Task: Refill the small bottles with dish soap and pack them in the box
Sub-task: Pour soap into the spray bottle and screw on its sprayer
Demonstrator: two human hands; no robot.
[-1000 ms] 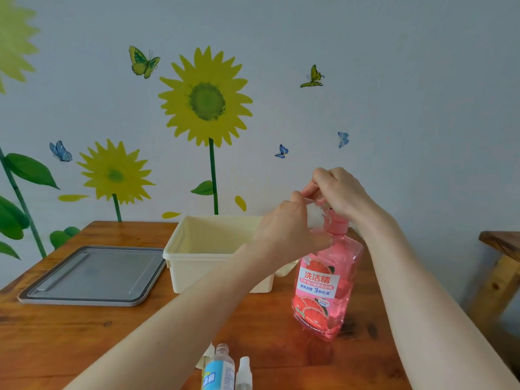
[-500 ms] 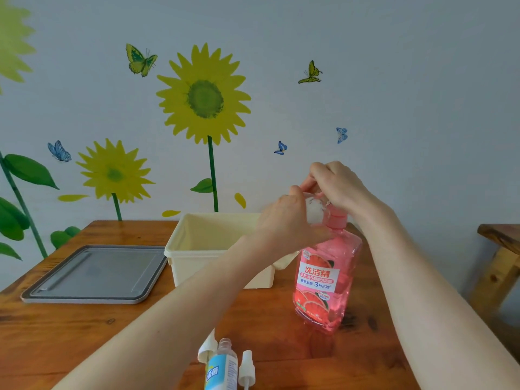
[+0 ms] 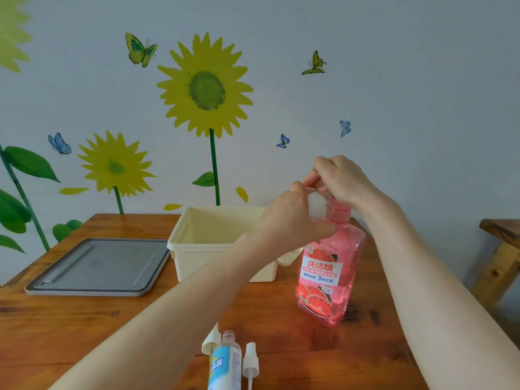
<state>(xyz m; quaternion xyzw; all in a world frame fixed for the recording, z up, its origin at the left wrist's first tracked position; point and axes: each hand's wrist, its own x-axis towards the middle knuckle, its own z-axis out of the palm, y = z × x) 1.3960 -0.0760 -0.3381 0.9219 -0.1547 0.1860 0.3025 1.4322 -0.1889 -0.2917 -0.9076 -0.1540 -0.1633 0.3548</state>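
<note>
Pink soap btl [image 3: 329, 280], label "洗洁精", "3秒化油"

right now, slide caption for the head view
Left hand holds small clear bottle beside top of pink dish soap bottle, gripped by right hand

Our left hand [image 3: 289, 220] grips a clear bottle [image 3: 316, 205] beside the neck of the pink soap bottle [image 3: 329, 271], which stands upright on the table [image 3: 84, 333]. Our right hand [image 3: 343, 178] curls over the soap bottle's top. Behind our left hand sits a cream box [image 3: 197, 249], with a grey tray [image 3: 98, 266] to its left. At the near edge lie a labelled bottle [image 3: 226, 364], a spray head [image 3: 250, 358] and a cap [image 3: 211, 340].
</note>
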